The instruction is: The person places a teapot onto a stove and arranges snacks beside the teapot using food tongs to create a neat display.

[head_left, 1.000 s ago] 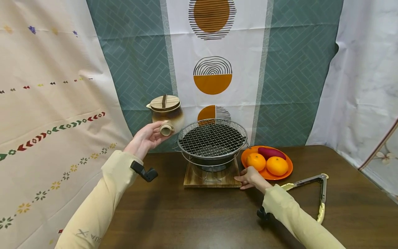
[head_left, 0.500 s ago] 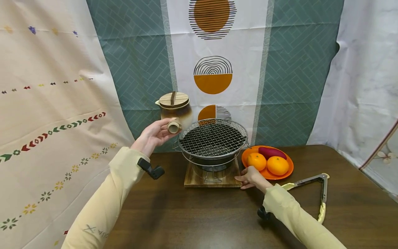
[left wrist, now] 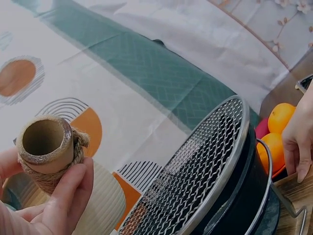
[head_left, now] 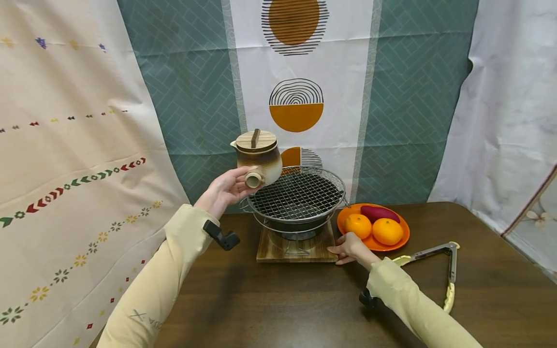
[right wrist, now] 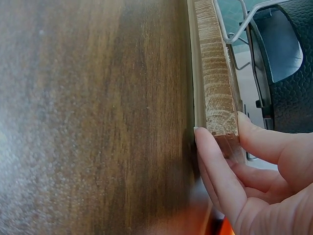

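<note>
A brown-and-cream ceramic teapot [head_left: 266,162] with a wooden lid hangs in the air, overlapping the left rim of the grill in the head view. My left hand [head_left: 228,189] grips it by its hollow side handle [left wrist: 46,152], which is wrapped in twine. The round tabletop grill [head_left: 298,198], topped with a wire mesh, stands on a square wooden board [head_left: 271,249]. At the board's front right corner, my right hand [head_left: 351,249] pinches the edge, thumb on top and fingers along the side [right wrist: 220,161].
Right of the grill, an orange plate [head_left: 402,237] holds two oranges [head_left: 387,231] and a purple sweet potato-like item [head_left: 380,213]. Open tongs [head_left: 450,270] with cream tips lie on the dark wooden table [head_left: 278,304]. Patterned cloths [head_left: 191,96] hang behind and at both sides.
My left hand has carried the teapot to the right, from beside the grill to over its left rim. My right hand has stayed at the board's corner.
</note>
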